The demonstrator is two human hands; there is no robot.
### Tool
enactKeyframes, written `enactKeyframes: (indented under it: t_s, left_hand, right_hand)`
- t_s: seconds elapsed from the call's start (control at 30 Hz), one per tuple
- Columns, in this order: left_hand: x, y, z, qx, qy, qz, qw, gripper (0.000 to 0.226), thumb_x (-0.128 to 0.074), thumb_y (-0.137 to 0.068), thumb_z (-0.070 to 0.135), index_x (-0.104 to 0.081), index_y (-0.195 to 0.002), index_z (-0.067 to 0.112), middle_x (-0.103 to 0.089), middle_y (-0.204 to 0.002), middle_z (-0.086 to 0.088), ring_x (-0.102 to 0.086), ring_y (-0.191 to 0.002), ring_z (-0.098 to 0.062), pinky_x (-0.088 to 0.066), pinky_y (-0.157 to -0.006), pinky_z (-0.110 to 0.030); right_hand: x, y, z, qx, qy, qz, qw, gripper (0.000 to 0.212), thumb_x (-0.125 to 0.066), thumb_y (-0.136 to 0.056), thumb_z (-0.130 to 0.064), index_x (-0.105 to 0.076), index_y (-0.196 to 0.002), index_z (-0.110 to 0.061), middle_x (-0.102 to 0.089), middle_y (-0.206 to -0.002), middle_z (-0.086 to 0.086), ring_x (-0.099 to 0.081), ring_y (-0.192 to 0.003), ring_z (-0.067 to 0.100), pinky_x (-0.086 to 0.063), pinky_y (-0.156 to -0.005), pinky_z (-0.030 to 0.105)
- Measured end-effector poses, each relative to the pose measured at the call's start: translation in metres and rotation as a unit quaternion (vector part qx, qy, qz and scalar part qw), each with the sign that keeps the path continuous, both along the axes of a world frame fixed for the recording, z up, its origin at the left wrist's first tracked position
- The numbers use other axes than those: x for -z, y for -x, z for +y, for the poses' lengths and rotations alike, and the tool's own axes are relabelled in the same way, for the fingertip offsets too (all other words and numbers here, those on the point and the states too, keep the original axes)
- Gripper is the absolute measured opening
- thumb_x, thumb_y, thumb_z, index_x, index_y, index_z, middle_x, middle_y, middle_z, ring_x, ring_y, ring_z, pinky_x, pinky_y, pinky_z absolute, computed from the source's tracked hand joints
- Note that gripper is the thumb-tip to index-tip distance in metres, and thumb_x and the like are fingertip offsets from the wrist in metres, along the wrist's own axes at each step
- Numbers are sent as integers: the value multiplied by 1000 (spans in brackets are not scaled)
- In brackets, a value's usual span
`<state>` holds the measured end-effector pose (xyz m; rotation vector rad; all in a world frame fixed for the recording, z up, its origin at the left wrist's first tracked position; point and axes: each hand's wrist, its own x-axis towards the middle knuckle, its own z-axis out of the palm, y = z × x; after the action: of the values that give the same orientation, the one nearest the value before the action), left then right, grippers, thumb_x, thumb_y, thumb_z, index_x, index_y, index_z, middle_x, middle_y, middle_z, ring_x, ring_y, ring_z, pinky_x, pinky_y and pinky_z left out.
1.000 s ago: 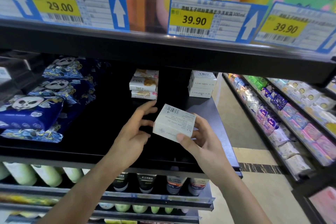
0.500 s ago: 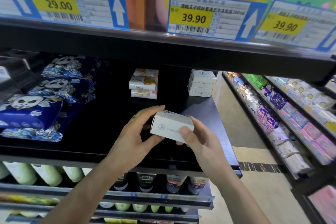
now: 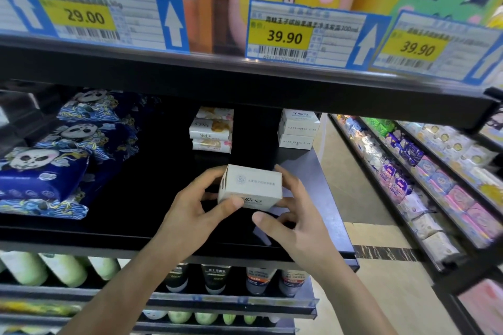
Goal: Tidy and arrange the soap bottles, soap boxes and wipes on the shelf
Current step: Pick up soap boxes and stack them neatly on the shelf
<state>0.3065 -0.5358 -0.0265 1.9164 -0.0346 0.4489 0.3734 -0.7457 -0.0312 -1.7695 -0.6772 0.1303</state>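
Head view: soap box between left hand and right hand

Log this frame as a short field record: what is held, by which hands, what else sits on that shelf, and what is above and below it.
held item: white soap box, above the front of the black shelf
left hand: grips the box's left end, thumb on the front face
right hand: fingers curled round the box's right end, thumb free below it
back of shelf: stack of white soap boxes at right; stack of Mely soap boxes beside it
left of shelf: blue wipes packs, piled
above: price tags
below: tubes
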Motion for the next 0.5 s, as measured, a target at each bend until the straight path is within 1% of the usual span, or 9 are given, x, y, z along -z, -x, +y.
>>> enactKeyframes:
  t_s: [0.1,0.2,0.3,0.37,0.43,0.47,0.5]
  left_hand:
    - [0,0,1,-14,-9,13,1000,46,-71,-91,40,-60,-136,42,-68,-129,26,-59,-128,-1,-46,-110,-38]
    - [1,0,0,-25,-16,29,999,43,-69,-89,48,-61,-131,45,-69,-125,27,-60,-125,-2,-47,-107,-37]
    - [-1,0,-1,-32,-7,44,999,40,-68,-86,54,-65,-124,44,-72,-119,25,-62,-117,-1,-46,-102,-32]
    - [-1,0,-2,-33,-3,50,998,39,-68,-85,55,-67,-121,41,-74,-115,24,-64,-112,-2,-46,-98,-27]
    - [-2,1,-3,-37,5,55,998,38,-67,-85,56,-69,-119,39,-75,-111,23,-66,-109,-2,-47,-90,-17]
    - [-2,1,-3,-40,10,57,997,39,-66,-84,57,-69,-118,39,-75,-110,23,-67,-107,-2,-49,-88,-15]
    - [-2,1,-3,-43,15,60,997,38,-66,-85,58,-70,-118,38,-76,-108,22,-68,-105,-3,-51,-88,-16]
  right_hand:
    - [1,0,-1,-3,13,-12,1000,89,-79,-84,-33,-29,-156,-46,-49,-151,-19,-59,-128,13,-56,-91,40]
    - [1,-1,-1,-7,25,-23,999,92,-79,-84,-25,-27,-155,-50,-51,-146,-24,-58,-125,10,-54,-90,35]
    - [3,-2,-2,1,33,-32,999,100,-80,-87,-15,-21,-155,-56,-57,-134,-26,-62,-114,13,-54,-89,31]
    - [4,-2,-1,3,31,-35,999,104,-80,-87,-14,-16,-155,-60,-59,-128,-24,-64,-107,16,-55,-88,32]
    - [4,-2,0,3,30,-35,999,104,-80,-87,-15,-17,-154,-62,-61,-125,-22,-65,-104,18,-56,-90,35]
    - [4,-2,0,3,33,-34,999,103,-81,-87,-15,-19,-153,-62,-61,-125,-21,-64,-103,18,-55,-91,37]
    - [4,-2,0,1,36,-34,999,102,-82,-86,-15,-20,-153,-62,-61,-124,-21,-64,-102,18,-55,-92,36]
